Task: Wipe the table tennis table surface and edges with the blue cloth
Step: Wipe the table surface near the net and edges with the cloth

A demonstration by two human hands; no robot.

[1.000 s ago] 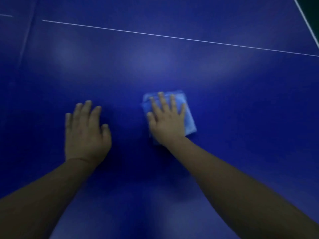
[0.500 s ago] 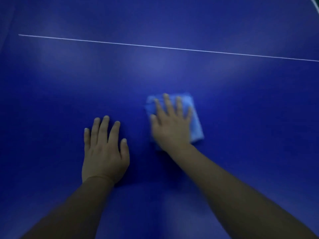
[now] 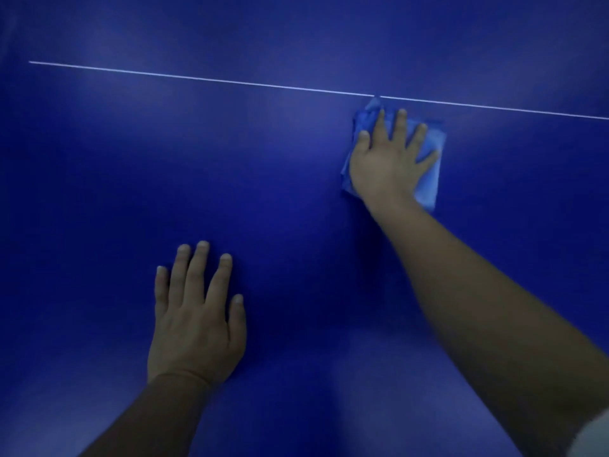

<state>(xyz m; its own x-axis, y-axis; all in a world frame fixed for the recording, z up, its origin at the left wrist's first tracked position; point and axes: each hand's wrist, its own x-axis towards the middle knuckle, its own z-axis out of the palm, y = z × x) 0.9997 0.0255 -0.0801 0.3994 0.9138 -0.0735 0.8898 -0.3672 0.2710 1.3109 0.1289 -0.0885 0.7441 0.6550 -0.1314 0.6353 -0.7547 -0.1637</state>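
Note:
The dark blue table tennis table [image 3: 164, 159] fills the whole view. A folded light blue cloth [image 3: 428, 179] lies flat on it at the upper right, its far corner touching the thin white line [image 3: 197, 79]. My right hand [image 3: 389, 159] presses flat on the cloth with spread, straight fingers, covering most of it. My left hand [image 3: 194, 318] rests flat on the bare table surface at the lower middle, fingers straight, holding nothing.
The white line runs across the table from the upper left to the right edge of the view. Soft light reflections show on the surface. A pale sleeve edge [image 3: 596, 433] shows in the lower right corner.
My right hand has pushed the cloth away from me and to the right, up to the white line. My left hand stays flat on the table, now nearer the view's lower middle.

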